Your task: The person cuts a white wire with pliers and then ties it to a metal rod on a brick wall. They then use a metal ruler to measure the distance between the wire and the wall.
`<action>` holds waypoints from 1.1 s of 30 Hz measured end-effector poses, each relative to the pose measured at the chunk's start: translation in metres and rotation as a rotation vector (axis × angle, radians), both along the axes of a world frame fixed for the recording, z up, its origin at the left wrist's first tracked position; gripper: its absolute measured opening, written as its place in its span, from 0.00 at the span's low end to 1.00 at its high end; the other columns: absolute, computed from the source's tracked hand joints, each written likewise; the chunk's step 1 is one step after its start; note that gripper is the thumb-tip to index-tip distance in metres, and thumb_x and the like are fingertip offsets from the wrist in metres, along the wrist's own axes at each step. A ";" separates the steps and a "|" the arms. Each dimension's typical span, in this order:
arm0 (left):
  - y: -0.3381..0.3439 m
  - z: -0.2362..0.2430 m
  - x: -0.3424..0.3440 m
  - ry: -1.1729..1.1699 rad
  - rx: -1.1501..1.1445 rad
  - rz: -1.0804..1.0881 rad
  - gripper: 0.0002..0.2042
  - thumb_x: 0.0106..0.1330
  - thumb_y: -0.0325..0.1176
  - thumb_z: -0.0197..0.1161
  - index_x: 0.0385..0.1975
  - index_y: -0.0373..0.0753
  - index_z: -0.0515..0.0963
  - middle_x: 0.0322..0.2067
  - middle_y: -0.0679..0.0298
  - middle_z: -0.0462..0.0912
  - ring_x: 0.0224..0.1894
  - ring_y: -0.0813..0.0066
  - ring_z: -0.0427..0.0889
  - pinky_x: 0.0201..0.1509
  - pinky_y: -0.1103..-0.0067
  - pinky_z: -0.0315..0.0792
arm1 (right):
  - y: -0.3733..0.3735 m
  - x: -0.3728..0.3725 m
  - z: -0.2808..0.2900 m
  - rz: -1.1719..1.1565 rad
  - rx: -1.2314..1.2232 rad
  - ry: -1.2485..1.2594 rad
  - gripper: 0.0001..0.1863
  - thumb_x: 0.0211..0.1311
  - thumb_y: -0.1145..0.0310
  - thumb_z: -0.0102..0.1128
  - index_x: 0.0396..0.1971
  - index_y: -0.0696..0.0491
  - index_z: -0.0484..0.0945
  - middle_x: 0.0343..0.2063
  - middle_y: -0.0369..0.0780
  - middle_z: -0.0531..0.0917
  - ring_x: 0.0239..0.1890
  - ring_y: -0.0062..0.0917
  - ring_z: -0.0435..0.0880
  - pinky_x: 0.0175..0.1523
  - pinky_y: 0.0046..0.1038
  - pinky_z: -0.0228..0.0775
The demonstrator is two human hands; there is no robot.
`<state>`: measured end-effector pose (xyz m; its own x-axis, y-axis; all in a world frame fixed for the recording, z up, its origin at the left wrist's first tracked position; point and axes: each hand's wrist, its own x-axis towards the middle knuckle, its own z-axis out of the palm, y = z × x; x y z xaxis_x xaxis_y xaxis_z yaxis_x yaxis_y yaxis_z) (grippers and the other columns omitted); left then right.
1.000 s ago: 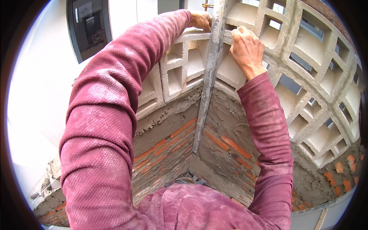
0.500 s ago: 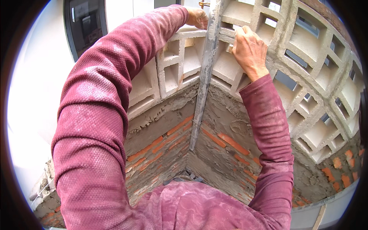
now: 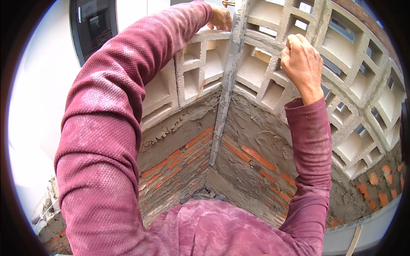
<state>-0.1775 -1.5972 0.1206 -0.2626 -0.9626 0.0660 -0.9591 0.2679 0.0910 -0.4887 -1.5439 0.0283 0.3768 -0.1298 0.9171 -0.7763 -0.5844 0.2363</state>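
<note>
A long grey metal bar (image 3: 230,70) runs down the corner where two walls meet, tilted slightly, its lower end against the rough mortar. At the bar's upper left edge is my left hand (image 3: 221,18), fingers bent and closed against it; part of the grip is hidden. My right hand (image 3: 303,64) is raised before the pale breeze blocks (image 3: 252,68) on the right wall, apart from the bar. Its fingers are curled into a closed hand, and whatever may be inside cannot be made out. Beside the bar's top, a small brass-coloured fitting (image 3: 228,3) shows.
Below the blocks, both walls carry wet grey mortar (image 3: 252,115) with strips of orange brick (image 3: 258,157) showing through. A dark-framed window (image 3: 95,27) is at upper left. A pale ledge (image 3: 371,230) curves along the lower right.
My right hand has moved right and a little down, away from the bar, uncovering more of the blocks. My left hand stays at the bar.
</note>
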 end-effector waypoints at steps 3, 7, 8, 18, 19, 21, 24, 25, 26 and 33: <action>-0.007 0.006 0.004 0.194 0.173 0.118 0.15 0.64 0.31 0.64 0.51 0.38 0.80 0.42 0.60 0.85 0.45 0.67 0.84 0.45 0.69 0.82 | 0.004 -0.006 -0.003 0.017 0.023 0.016 0.05 0.54 0.70 0.57 0.28 0.55 0.77 0.30 0.42 0.80 0.34 0.39 0.85 0.36 0.39 0.78; -0.006 0.004 -0.003 0.331 0.235 0.193 0.17 0.66 0.44 0.64 0.50 0.42 0.80 0.40 0.63 0.84 0.39 0.71 0.82 0.45 0.70 0.78 | 0.007 -0.005 -0.003 -0.011 0.053 0.026 0.05 0.54 0.69 0.56 0.27 0.55 0.76 0.30 0.43 0.80 0.34 0.40 0.84 0.37 0.40 0.77; -0.004 0.003 -0.008 0.348 0.208 0.238 0.18 0.67 0.47 0.64 0.48 0.42 0.80 0.38 0.63 0.84 0.37 0.72 0.81 0.44 0.71 0.77 | 0.009 -0.005 -0.003 -0.024 0.084 0.027 0.05 0.54 0.69 0.56 0.26 0.55 0.75 0.29 0.43 0.80 0.34 0.40 0.84 0.37 0.40 0.76; 0.011 0.015 -0.046 -0.062 -0.161 0.358 0.31 0.59 0.61 0.66 0.51 0.39 0.81 0.48 0.55 0.84 0.48 0.61 0.83 0.53 0.66 0.75 | 0.017 0.007 0.010 -0.096 0.084 0.203 0.08 0.56 0.68 0.53 0.29 0.57 0.76 0.33 0.47 0.82 0.37 0.42 0.84 0.44 0.41 0.77; 0.016 0.020 -0.054 -0.280 -0.319 0.344 0.30 0.58 0.58 0.68 0.50 0.39 0.81 0.49 0.53 0.84 0.50 0.60 0.82 0.55 0.66 0.75 | 0.016 0.006 0.017 -0.125 0.124 0.188 0.10 0.57 0.68 0.52 0.31 0.59 0.76 0.36 0.48 0.82 0.39 0.43 0.85 0.46 0.41 0.78; 0.035 0.028 -0.070 -0.192 -0.476 0.338 0.24 0.55 0.48 0.73 0.48 0.41 0.83 0.51 0.50 0.82 0.56 0.60 0.80 0.60 0.69 0.73 | 0.015 0.003 0.032 -0.136 0.101 0.195 0.09 0.57 0.66 0.52 0.32 0.56 0.76 0.37 0.48 0.82 0.41 0.45 0.83 0.48 0.43 0.76; 0.056 -0.003 -0.120 0.280 -0.571 0.375 0.21 0.60 0.48 0.69 0.49 0.43 0.83 0.53 0.47 0.80 0.62 0.64 0.76 0.63 0.68 0.70 | 0.015 -0.003 0.044 -0.139 0.065 0.202 0.08 0.56 0.65 0.53 0.29 0.55 0.74 0.33 0.47 0.81 0.41 0.45 0.81 0.46 0.43 0.73; 0.058 -0.027 -0.138 0.242 -0.734 0.345 0.15 0.59 0.39 0.66 0.44 0.43 0.85 0.45 0.55 0.84 0.50 0.66 0.81 0.52 0.69 0.75 | 0.016 -0.004 0.047 -0.137 0.092 0.206 0.08 0.56 0.65 0.53 0.28 0.55 0.74 0.32 0.47 0.81 0.41 0.45 0.81 0.46 0.43 0.73; 0.064 -0.049 -0.148 0.200 -0.894 0.321 0.11 0.58 0.30 0.63 0.40 0.44 0.86 0.36 0.63 0.87 0.39 0.68 0.86 0.41 0.69 0.80 | 0.017 -0.004 0.049 -0.120 0.109 0.206 0.08 0.55 0.65 0.53 0.27 0.55 0.73 0.31 0.47 0.81 0.40 0.44 0.81 0.45 0.43 0.72; 0.054 -0.124 -0.160 0.651 -1.236 0.139 0.09 0.60 0.42 0.67 0.37 0.48 0.86 0.35 0.60 0.83 0.38 0.61 0.85 0.41 0.67 0.78 | 0.028 -0.002 0.034 -0.070 0.144 0.225 0.07 0.53 0.68 0.53 0.25 0.56 0.72 0.28 0.47 0.79 0.38 0.46 0.80 0.45 0.41 0.71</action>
